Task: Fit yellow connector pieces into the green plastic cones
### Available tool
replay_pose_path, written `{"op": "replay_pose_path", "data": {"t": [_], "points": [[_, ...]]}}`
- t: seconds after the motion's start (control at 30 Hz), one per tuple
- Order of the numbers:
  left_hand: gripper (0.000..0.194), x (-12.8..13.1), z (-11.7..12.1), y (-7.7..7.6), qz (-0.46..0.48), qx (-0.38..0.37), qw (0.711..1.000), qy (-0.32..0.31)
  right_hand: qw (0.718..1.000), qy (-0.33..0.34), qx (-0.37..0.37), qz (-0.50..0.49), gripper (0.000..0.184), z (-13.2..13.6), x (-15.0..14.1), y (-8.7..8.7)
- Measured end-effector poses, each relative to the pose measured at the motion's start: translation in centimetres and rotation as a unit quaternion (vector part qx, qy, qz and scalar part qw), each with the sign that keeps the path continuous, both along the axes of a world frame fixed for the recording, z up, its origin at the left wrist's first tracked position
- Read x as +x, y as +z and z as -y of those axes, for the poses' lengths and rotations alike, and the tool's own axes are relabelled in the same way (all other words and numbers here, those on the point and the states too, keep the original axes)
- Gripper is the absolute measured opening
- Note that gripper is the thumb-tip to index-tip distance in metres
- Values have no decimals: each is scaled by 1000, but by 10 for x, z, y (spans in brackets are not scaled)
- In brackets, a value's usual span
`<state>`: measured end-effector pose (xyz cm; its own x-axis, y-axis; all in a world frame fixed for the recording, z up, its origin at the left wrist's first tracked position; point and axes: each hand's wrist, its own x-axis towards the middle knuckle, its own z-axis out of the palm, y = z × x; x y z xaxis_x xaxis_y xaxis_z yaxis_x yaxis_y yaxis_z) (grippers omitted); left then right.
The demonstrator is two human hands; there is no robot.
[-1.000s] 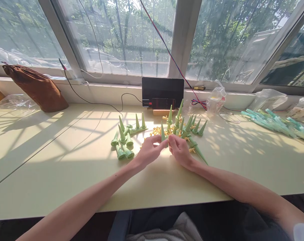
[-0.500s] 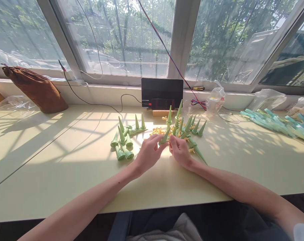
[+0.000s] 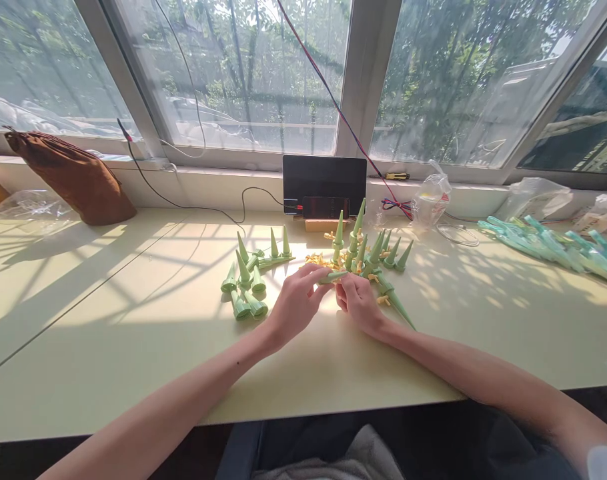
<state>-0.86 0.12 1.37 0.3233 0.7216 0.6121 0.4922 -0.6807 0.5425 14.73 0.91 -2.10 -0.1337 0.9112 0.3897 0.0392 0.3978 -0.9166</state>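
My left hand (image 3: 298, 300) pinches a green plastic cone spike (image 3: 333, 275) that lies nearly level, its tip pointing right. My right hand (image 3: 357, 301) is closed right beside it, its fingertips at the spike; what they hold is hidden. Just beyond the hands lie small yellow pieces (image 3: 317, 260) and a cluster of upright green spikes (image 3: 368, 250). A second group of green spikes (image 3: 248, 280) sits to the left of my left hand. One long spike (image 3: 397, 305) lies flat to the right of my right hand.
A dark tablet (image 3: 324, 183) with a phone (image 3: 326, 207) on a wooden stand leans at the windowsill. A brown pouch (image 3: 73, 177) lies far left, clear bags (image 3: 431, 193) and a heap of teal spikes (image 3: 558, 247) at the right. Cables run along the sill.
The spike in my left hand has tipped from upright to nearly horizontal, pointing right. Both hands stayed in place, close together.
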Motion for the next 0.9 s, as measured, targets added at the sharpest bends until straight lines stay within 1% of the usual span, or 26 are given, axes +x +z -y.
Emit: {"op": "replay_pose_path", "data": {"t": [0.17, 0.3, 0.43, 0.9], "points": [[21, -1, -2, -3, -2, 9, 1000, 0, 999, 33, -20, -32, 39, 2, 0, 7], [23, -1, -2, -4, -8, 19, 1000, 1, 998, 36, -34, -29, 34, 5, 0, 12], [22, -1, 0, -2, -14, 18, 1000, 3, 997, 43, -36, -46, 32, 5, 0, 12], [24, -2, -1, -2, -24, 15, 1000, 5, 996, 56, -39, -49, 36, 3, 2, 11]]}}
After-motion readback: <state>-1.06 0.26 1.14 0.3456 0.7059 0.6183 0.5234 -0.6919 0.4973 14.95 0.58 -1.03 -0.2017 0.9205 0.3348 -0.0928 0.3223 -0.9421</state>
